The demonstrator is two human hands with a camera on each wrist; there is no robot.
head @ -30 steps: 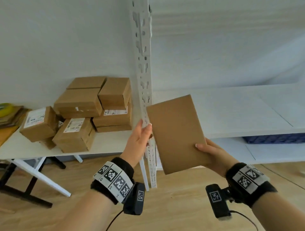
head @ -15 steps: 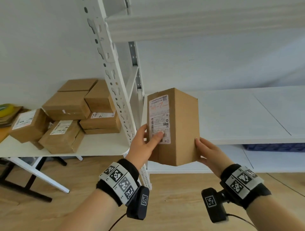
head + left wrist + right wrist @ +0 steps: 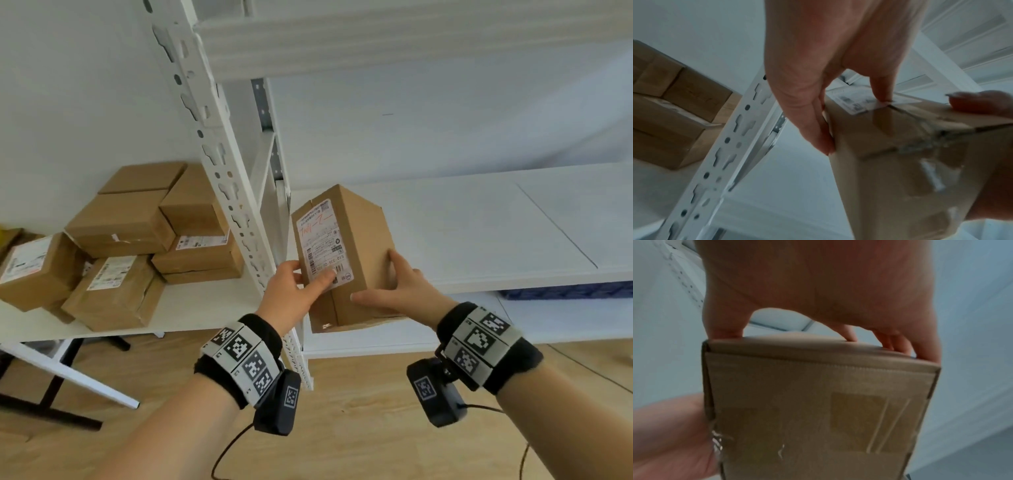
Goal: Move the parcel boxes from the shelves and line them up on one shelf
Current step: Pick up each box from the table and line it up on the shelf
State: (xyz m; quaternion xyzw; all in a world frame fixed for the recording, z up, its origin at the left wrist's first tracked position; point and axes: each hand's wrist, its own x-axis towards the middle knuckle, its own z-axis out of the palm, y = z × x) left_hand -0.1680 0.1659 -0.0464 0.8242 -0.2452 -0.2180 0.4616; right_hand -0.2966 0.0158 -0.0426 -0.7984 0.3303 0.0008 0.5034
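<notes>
I hold one brown parcel box (image 3: 359,240) upright between both hands, its white shipping label facing left-front. My left hand (image 3: 296,291) grips its left side, thumb pressed on the label. My right hand (image 3: 400,291) grips the right side, thumb laid across the brown face. The box is at the left front corner of the white shelf (image 3: 479,233), its lower end below the shelf's front edge. The left wrist view has the left hand (image 3: 828,65) on the box (image 3: 900,162). In the right wrist view, the right hand (image 3: 818,288) clasps the box's (image 3: 813,410) far edge.
Several more parcel boxes (image 3: 130,246) lie piled on a white table (image 3: 205,305) to the left. A perforated white upright post (image 3: 222,154) stands between table and shelf. Another shelf board (image 3: 376,41) spans overhead. A blue crate (image 3: 565,293) sits on the lower shelf at right.
The box has turned from its plain face to its labelled side and moved forward and right to the shelf's corner. My right hand slid up its side.
</notes>
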